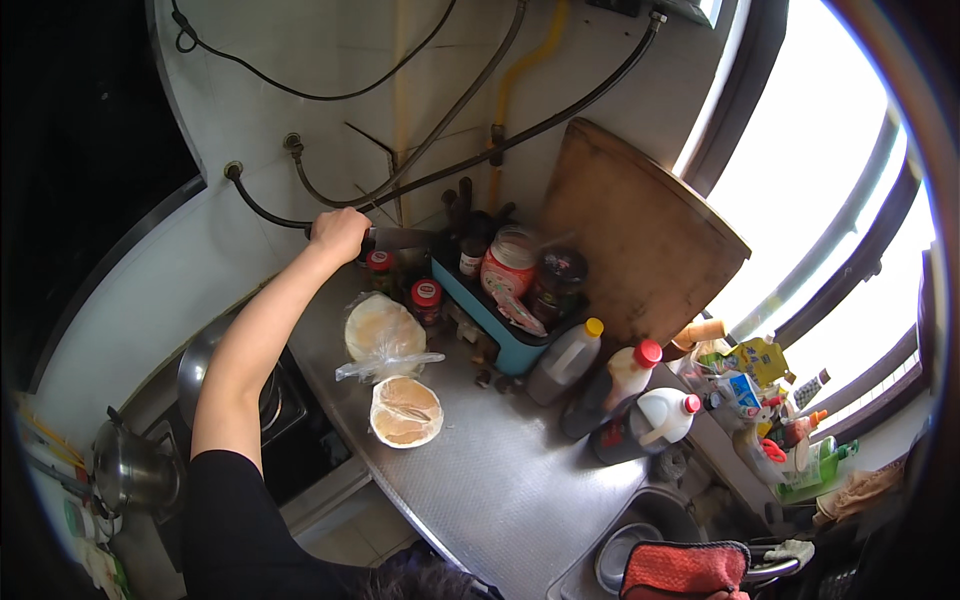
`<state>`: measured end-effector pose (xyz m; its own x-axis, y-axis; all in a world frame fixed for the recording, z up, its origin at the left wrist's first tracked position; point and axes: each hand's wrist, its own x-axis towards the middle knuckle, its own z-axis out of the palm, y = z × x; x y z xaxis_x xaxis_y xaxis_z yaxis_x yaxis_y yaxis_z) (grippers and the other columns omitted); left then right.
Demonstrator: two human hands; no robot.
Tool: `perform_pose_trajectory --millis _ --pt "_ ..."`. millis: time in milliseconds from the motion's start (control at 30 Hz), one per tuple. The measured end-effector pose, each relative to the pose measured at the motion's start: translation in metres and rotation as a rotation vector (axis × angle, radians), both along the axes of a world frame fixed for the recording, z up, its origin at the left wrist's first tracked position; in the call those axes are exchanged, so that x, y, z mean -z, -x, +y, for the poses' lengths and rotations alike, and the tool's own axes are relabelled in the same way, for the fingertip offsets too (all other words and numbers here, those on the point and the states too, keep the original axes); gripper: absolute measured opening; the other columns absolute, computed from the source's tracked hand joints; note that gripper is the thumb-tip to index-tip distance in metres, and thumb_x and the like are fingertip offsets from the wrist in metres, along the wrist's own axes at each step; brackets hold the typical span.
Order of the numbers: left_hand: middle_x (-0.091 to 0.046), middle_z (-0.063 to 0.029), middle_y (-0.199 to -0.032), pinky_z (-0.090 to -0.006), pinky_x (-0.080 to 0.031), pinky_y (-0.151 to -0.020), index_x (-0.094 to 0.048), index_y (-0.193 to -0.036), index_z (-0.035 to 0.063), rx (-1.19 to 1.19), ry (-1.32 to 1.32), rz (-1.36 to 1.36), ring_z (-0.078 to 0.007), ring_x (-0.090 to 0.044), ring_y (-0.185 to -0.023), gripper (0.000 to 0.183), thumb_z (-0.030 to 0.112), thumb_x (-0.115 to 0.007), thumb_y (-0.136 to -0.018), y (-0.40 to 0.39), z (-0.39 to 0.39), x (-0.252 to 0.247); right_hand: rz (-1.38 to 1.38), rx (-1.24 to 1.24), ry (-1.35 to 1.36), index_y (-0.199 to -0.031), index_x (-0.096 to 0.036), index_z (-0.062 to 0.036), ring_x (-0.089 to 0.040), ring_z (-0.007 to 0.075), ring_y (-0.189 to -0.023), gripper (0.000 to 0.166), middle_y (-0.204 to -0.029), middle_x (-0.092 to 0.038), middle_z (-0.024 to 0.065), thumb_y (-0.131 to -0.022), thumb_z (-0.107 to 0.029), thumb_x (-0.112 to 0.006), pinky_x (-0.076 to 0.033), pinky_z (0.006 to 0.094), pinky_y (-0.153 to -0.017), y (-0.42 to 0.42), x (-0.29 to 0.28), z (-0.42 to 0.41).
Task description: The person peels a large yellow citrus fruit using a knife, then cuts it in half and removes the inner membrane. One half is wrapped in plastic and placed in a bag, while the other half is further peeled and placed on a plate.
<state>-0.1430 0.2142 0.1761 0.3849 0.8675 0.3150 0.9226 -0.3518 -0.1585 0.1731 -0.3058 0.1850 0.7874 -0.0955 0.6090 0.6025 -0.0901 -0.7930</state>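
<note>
My left hand (341, 231) is raised near the back wall and closed around the handle of a kitchen knife. Its broad dark blade (401, 238) points right, over small red-lidded jars (380, 261) and towards a teal container (480, 322) of jars and bottles. The blade's far end is hard to make out against the dark things there. On the metal counter (495, 480) lies an open, thick-rinded fruit half (406, 411), like a pomelo, showing pale segments. Behind it is a round, pale piece wrapped in clear plastic (385, 334). My right hand is out of view.
Large bottles with yellow and red caps (637, 375) line the counter's right side. A wooden board (637, 232) leans by the window. Below my arm are a gas stove and a wok (202, 360); a steel pot (135, 469) stands left. A sink (667, 510) lies lower right.
</note>
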Motion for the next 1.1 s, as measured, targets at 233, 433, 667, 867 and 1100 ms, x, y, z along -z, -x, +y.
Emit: perform_pose_trajectory --millis 233,433,667,867,1100 --pt "-0.066 -0.0087 -0.081 -0.0411 -0.050 -0.072 -0.068 -0.076 0.0099 0.012 -0.048 0.190 -0.0267 -0.065 -0.081 0.014 0.004 -0.057 -0.071 -0.015 0.025 -0.007 0.028 -0.040 -0.042 -0.092 -0.046 -0.0027 -0.041 0.0173 -0.081 0.019 -0.085 -0.043 0.0044 -0.088 -0.018 -0.057 -0.035 0.0278 -0.077 0.006 -0.003 0.002" --pt "-0.064 -0.0122 -0.092 -0.0446 -0.041 -0.092 -0.068 -0.083 0.0060 0.044 -0.307 0.397 -0.0259 -0.056 -0.102 0.015 0.016 -0.057 -0.077 -0.056 0.044 -0.038 0.056 -0.056 -0.071 -0.092 -0.046 -0.0036 -0.040 0.0169 -0.080 0.016 -0.086 -0.043 0.0039 -0.088 -0.014 -0.057 -0.035 0.0282 -0.078 0.013 -0.005 0.002" --pt "-0.037 -0.0303 -0.129 -0.0441 -0.035 -0.099 -0.050 -0.119 0.0032 0.308 -0.470 -0.646 -0.0450 -0.038 -0.118 0.060 -0.002 -0.069 -0.062 -0.116 0.056 -0.025 -0.083 -0.156 -0.012 -0.091 -0.047 -0.0027 -0.048 0.0171 -0.074 0.020 -0.084 -0.050 0.0066 -0.089 -0.019 -0.057 -0.045 0.0273 -0.069 -0.005 0.003 -0.040" --pt "-0.038 -0.0124 -0.137 -0.0291 -0.048 -0.080 -0.050 -0.124 0.0075 0.708 -0.301 -0.880 -0.0243 -0.045 -0.119 0.046 -0.005 -0.056 -0.080 -0.148 -0.058 0.034 -0.011 -0.153 -0.388 -0.111 -0.048 -0.0036 -0.050 0.0153 -0.097 0.026 -0.102 -0.053 0.0044 -0.086 -0.004 -0.057 -0.038 0.0304 -0.091 -0.068 0.012 -0.108" --pt "-0.048 -0.0071 -0.122 -0.0182 -0.047 -0.059 -0.052 -0.113 0.0051 0.740 0.580 -1.120 -0.0116 -0.057 -0.086 0.041 -0.008 -0.056 -0.074 -0.205 -0.222 0.135 -0.182 0.139 -0.618 -0.114 -0.050 -0.0002 -0.050 0.0180 -0.106 0.031 -0.112 -0.054 0.0079 -0.087 -0.015 -0.058 -0.036 0.0325 -0.095 -0.184 -0.035 -0.195"
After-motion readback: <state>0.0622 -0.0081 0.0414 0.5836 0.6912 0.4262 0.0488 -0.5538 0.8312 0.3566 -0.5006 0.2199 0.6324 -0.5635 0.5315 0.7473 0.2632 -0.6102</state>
